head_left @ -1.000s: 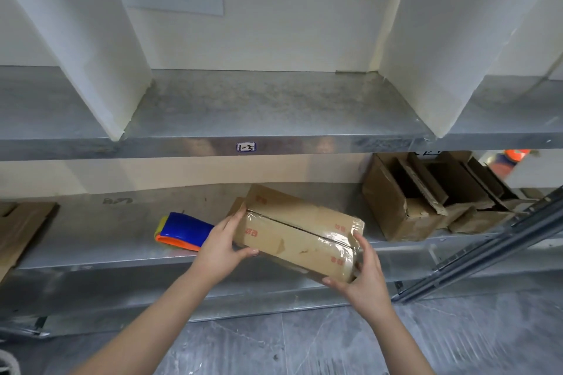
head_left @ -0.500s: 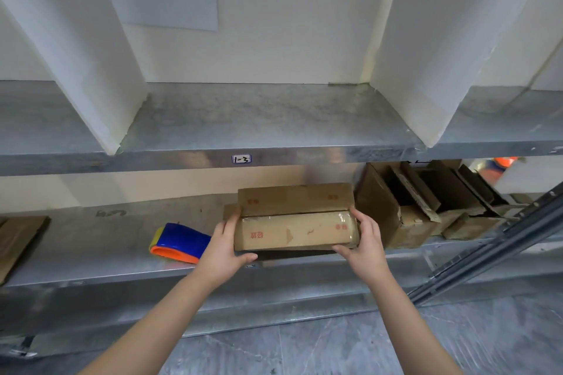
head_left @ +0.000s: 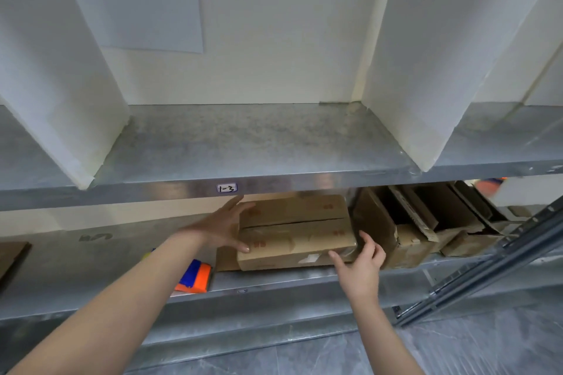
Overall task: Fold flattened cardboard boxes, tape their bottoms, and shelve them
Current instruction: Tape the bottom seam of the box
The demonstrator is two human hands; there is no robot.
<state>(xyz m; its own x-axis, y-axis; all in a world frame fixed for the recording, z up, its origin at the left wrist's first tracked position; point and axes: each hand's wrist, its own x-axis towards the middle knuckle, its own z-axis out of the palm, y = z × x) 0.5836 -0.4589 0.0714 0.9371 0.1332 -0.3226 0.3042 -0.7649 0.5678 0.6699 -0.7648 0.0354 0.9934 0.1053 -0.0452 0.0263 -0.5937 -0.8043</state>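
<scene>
Dull galvanised metal shelf [head_left: 115,253] bears a taped brown cardboard box [head_left: 295,231]; left hand [head_left: 222,228] spread against its end, right hand [head_left: 359,265] loosely open, touching its corner.

Stockroom or small warehouse, seen looking down at a storage rack. Tiers of wide galvanised grey metal shelves [head_left: 259,143], split into bays by upright white divider boards [head_left: 61,85]. Small handwritten bin label reading "1-3" [head_left: 226,188] on the front edge of the upper shelf. Large white paper sheet with hand-drawn black characters [head_left: 137,9] on the pale back wall. On the lower shelf, plain brown cardboard boxes [head_left: 426,228], several open and packed side by side, plus a blue and orange tape dispenser [head_left: 195,278]. Bare grey floor [head_left: 457,350] below.
</scene>
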